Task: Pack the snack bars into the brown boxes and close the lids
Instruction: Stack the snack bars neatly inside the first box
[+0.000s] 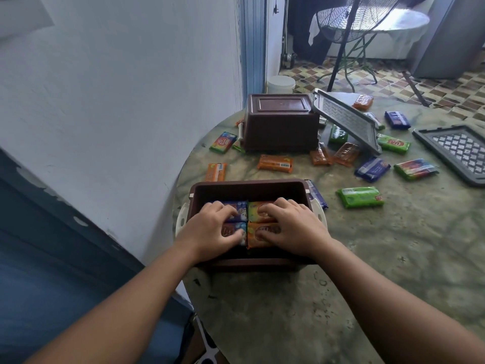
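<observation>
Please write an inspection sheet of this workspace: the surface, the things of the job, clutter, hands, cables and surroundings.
Surface: round, stained greenish table.
Job's things: near brown box open, with blue and orange snack bars inside; far brown box stands upside down; two grey lids off, one leaning on the far box; loose bars scattered on the table.
Clutter: nothing seen.
Hands: left hand and right hand press on bars in the near box.
Cables: nothing seen.
Surroundings: white wall at left, patterned floor, standing fan, white tub.
</observation>
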The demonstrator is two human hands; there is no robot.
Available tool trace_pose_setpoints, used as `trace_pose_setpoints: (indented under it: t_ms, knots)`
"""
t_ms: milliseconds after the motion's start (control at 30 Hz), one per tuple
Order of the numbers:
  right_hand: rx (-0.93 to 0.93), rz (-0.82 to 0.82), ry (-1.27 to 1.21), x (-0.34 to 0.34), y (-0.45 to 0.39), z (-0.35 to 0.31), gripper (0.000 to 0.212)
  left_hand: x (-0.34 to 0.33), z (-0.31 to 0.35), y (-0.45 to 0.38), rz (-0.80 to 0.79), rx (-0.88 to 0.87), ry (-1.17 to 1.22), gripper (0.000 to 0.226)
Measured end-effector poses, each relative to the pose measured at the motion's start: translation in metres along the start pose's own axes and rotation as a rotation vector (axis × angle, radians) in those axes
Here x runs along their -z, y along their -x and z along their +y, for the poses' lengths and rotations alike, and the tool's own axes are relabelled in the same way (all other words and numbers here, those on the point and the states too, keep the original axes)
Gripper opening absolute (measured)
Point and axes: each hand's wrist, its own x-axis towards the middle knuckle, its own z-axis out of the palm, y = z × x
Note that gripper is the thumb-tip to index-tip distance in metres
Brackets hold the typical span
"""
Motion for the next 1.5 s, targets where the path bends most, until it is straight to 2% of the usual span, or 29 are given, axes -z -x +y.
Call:
trace_pose_setpoints:
  t_ms: [133,233,333,467,667,800,1000,1100,1267,1400,1500]
  knots:
    - [-0.047,0.182,-0.242,0.003,-0.01,0.005,0.028,0.008,0.004,-0.011,0.225,0.073,0.101,0.008]
    - [-0.053,0.296,-0.236,0.012,-0.028,0.007,0.018,0.021,0.011,-0.032,0.305,0.123,0.097,0.01]
    - [-0.053,0.345,-0.209,0.022,-0.057,0.01,0.017,0.032,0.01,-0.066,0.303,0.175,0.068,0.013]
    - [-0.133,0.253,-0.175,0.031,-0.099,0.015,0.025,0.042,-0.01,-0.119,0.247,0.254,0.03,0.015]
    - [-0.282,0.001,-0.119,0.035,-0.157,0.029,0.03,0.036,-0.056,-0.178,-0.018,0.436,-0.053,0.024]
    - [-0.361,-0.159,-0.076,0.033,-0.188,0.042,0.04,0.023,-0.075,-0.2,-0.203,0.494,-0.151,0.045]
    - [-0.417,-0.319,-0.017,0.017,-0.216,0.059,0.065,-0.005,-0.083,-0.218,-0.377,0.562,-0.112,0.05]
    - [-0.423,-0.351,0.022,0.004,-0.226,0.068,0.081,-0.017,-0.088,-0.218,-0.36,0.518,-0.167,0.047]
    - [-0.46,-0.381,0.04,-0.011,-0.234,0.086,0.099,-0.018,-0.086,-0.221,-0.345,0.356,-0.104,0.04]
    - [-0.444,-0.431,0.088,-0.025,-0.229,0.092,0.112,-0.026,-0.082,-0.22,-0.325,0.339,-0.15,0.071]
    - [-0.386,-0.334,0.246,-0.021,-0.226,0.085,0.094,-0.028,-0.085,-0.22,-0.301,0.359,-0.161,0.094]
